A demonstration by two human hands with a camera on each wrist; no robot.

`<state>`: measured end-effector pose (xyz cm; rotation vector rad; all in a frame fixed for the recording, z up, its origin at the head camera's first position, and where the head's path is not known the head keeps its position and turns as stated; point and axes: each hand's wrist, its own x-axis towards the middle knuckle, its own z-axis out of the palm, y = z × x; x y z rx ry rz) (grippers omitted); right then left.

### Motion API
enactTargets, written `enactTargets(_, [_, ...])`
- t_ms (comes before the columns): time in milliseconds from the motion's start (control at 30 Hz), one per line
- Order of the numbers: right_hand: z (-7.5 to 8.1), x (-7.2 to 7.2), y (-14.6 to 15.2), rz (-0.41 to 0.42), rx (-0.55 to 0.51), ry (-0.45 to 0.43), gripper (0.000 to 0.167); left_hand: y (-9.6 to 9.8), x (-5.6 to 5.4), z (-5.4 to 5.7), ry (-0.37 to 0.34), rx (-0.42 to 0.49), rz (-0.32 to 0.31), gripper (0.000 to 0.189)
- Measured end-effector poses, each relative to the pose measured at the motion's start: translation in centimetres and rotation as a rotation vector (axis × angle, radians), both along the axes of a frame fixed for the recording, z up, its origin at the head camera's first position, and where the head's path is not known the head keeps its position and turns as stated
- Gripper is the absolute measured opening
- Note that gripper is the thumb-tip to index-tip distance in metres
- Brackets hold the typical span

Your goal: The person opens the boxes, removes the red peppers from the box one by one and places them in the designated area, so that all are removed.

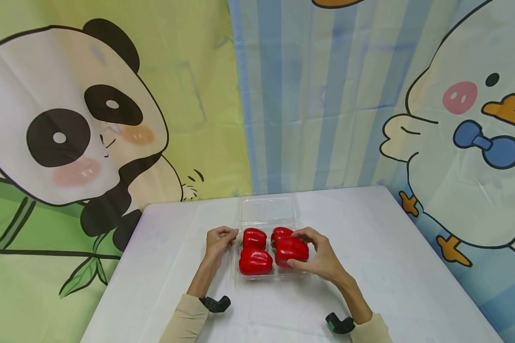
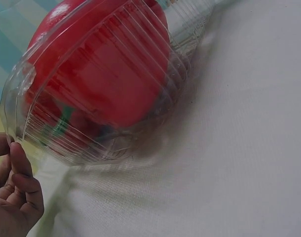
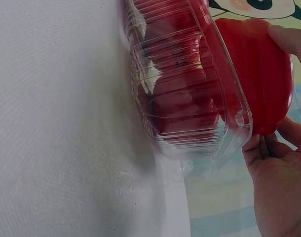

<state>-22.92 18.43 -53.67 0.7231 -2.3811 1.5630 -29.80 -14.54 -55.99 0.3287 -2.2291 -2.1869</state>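
The left hand [image 1: 219,242] is pinching the edge of the clear box [image 3: 192,144], above whose right half the right hand [image 1: 326,259] is gripping a red pepper [image 1: 291,251].

We see a white table [image 1: 171,271] with a fine woven-looking surface and rounded far corners, its top stretching to the left and right of the clear plastic container [image 1: 254,277] and in front of it. Directly on this top sits that container, our landmark, with its clear lid [image 1: 268,210] folded back from its far side toward the table's far edge, and we notice soft shadows falling just beside it.
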Motion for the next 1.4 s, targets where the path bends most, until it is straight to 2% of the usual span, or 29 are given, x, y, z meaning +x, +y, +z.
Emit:
enactTargets(333, [-0.10, -0.08, 0.15, -0.002, -0.033, -0.009, 0.058, 0.10, -0.02, 0.01, 0.002, 0.007, -0.004, 0.017])
enactTargets(667, [-0.14, 0.08, 0.13, -0.059, -0.012, -0.015, 0.060, 0.16, -0.07, 0.11, 0.007, -0.020, -0.010, 0.020])
enactTargets(1400, [0.02, -0.01, 0.17, -0.089, -0.016, 0.001, 0.059, -0.20, -0.06, 0.12, -0.004, -0.005, -0.019, 0.023])
